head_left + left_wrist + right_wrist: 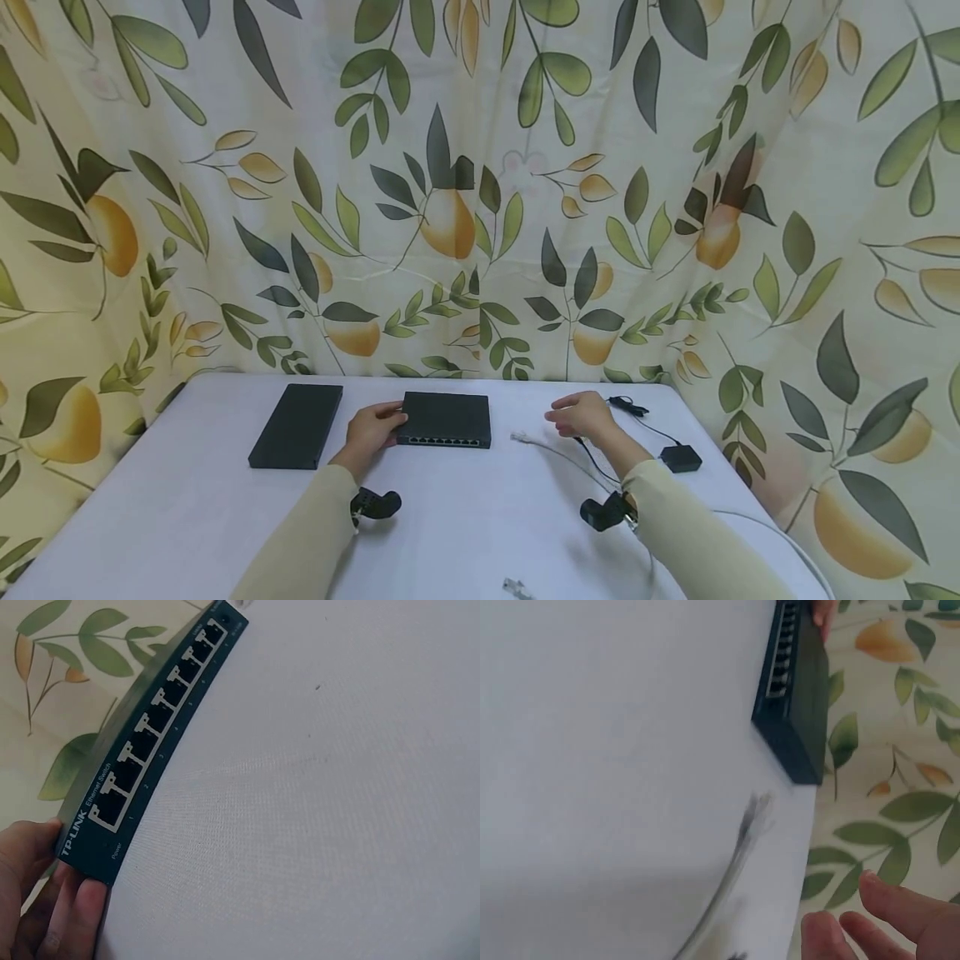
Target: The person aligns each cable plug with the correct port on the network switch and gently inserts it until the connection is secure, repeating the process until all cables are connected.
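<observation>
A black TP-LINK Ethernet switch (444, 417) has its row of ports facing me, toward the back middle of the table. My left hand (367, 435) grips its left end, and the left wrist view shows the thumb on one face and fingertips (88, 901) against the opposite one. To the right of the switch, my right hand (587, 417) hovers with loosely bent fingers and holds nothing. Close to it lies the clear plug (519, 437) of a grey network cable (724, 889). Just beyond that hand is a bundled black power cord (628, 406).
A flat black box (296, 427) lies on the left of the white table (442, 533). On the right is a black power adapter (681, 458). Another clear plug (516, 588) shows at the front edge of view. A patterned curtain (480, 208) hangs behind.
</observation>
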